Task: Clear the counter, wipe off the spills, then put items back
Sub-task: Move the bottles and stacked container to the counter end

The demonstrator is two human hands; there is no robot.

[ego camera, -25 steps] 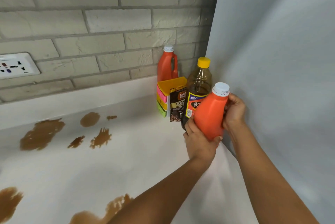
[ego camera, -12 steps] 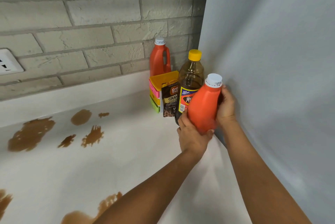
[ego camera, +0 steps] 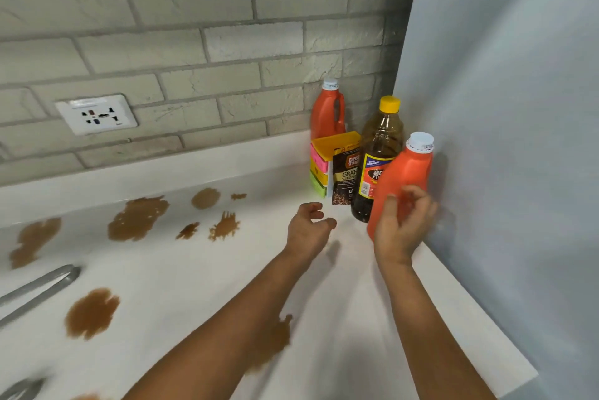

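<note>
Your right hand (ego camera: 403, 226) is lifted in front of the near orange bottle (ego camera: 403, 185), right of the frame's centre, its fingers loosely curled and holding nothing; whether they brush the bottle's face you cannot tell. That bottle, white-capped, stands upright on the white counter (ego camera: 356, 318), close against the pale blue panel (ego camera: 512, 140) that fills the right side. Your left hand (ego camera: 308, 226) hovers over the counter just left of it, fingers half curled and apart, empty. Behind the near bottle stands a dark-filled clear bottle with a yellow cap (ego camera: 379, 160), just beside it; to its left a brown coffee pouch (ego camera: 346, 176) leans against a yellow box with pink and green sides (ego camera: 321, 166), and a second orange bottle with a handle (ego camera: 327, 114) stands at the back by the grey brick wall (ego camera: 194, 43). Brown spills (ego camera: 137, 216) lie scattered over the left half of the counter, with one blot (ego camera: 90, 312) at lower left and another (ego camera: 272, 338) partly under your left forearm. A grey metal faucet spout (ego camera: 39, 286) crosses the left edge. A white wall socket (ego camera: 97, 114) sits in the brick at upper left.
</note>
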